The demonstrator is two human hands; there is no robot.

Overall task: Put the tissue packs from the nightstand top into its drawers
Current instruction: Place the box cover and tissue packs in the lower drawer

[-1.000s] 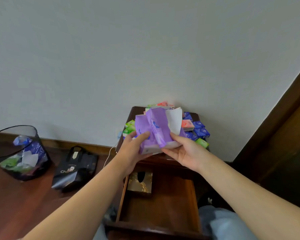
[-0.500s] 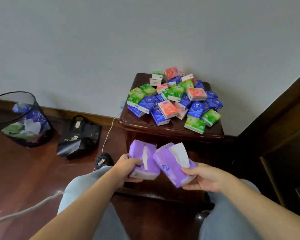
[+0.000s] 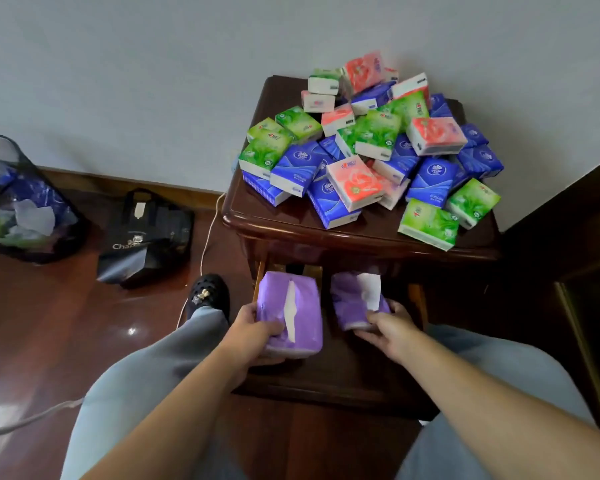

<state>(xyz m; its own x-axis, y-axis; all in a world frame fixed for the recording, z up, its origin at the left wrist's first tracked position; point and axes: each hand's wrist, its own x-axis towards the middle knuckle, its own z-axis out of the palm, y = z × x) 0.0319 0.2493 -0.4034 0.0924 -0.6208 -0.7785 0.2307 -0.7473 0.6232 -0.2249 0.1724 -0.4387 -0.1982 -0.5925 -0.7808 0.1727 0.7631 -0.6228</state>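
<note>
- Tissue packs: you have two purple soft packs in your hands, both low over the open drawer (image 3: 329, 372) of the nightstand.
- Your left hand (image 3: 253, 336) grips the left purple pack (image 3: 290, 311) at its near-left corner, thumb on top and fingers curled under; a strip of white tissue shows along the slit on its top face.
- Your right hand (image 3: 385, 329) grips the right purple pack (image 3: 354, 301) at its near end, fingers wrapped round it; a white sheet sticks up from its opening.
- The two purple packs sit side by side, just apart, the right one a little further back under the nightstand's top edge. Whether either touches the drawer floor cannot be told.
- On the nightstand top (image 3: 274, 216) lies a loose pile of small packs (image 3: 371, 147) in green, blue and pink-and-white, stacked on one another and reaching back to the wall.
- One green pack (image 3: 428, 224) lies at the front right edge of the top, apart from most of the heap.
- Left of the nightstand a black shopping bag (image 3: 146, 237) lies on the wooden floor, and further left a dark bin (image 3: 25, 202) holds crumpled wrappers.
- A white cable (image 3: 207, 244) runs down beside the nightstand, and your black shoe (image 3: 208, 294) is near the drawer's left corner.
</note>
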